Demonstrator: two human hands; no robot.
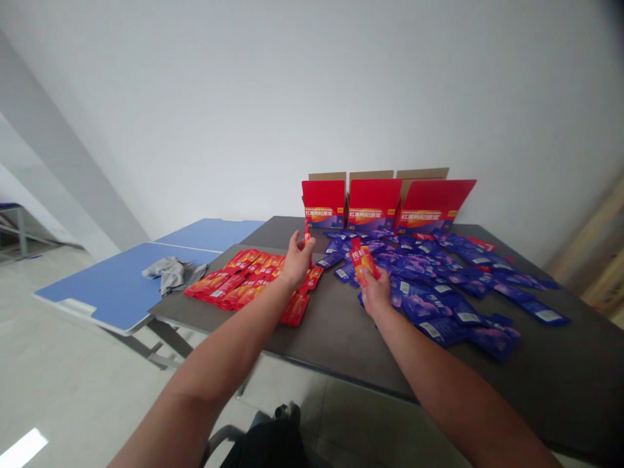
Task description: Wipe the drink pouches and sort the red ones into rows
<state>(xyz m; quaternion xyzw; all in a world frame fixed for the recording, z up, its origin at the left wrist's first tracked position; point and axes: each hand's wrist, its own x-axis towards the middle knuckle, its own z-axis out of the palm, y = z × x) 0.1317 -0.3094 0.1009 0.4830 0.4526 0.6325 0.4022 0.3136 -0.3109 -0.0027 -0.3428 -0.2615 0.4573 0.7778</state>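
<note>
Between the fingers of my left hand [297, 260] is a red sachet [307, 235], held upright and seen nearly edge-on. My right hand [375, 292] grips the lower part of another red sachet [363, 260], its printed front showing. Rows of overlapping red sachets [238, 283] lie on the dark table [336, 325], left of and partly behind my left forearm. A loose heap of purple-blue sachets [433, 305] spreads to the right of and behind my right hand, with a few red ones among them.
Three red cartons with raised flaps, a left one [324, 205], a middle one [373, 205] and a right one [429, 205], stand at the table's back. A blue table [127, 279] with a crumpled grey cloth [170, 273] adjoins on the left. A pale wall rises behind.
</note>
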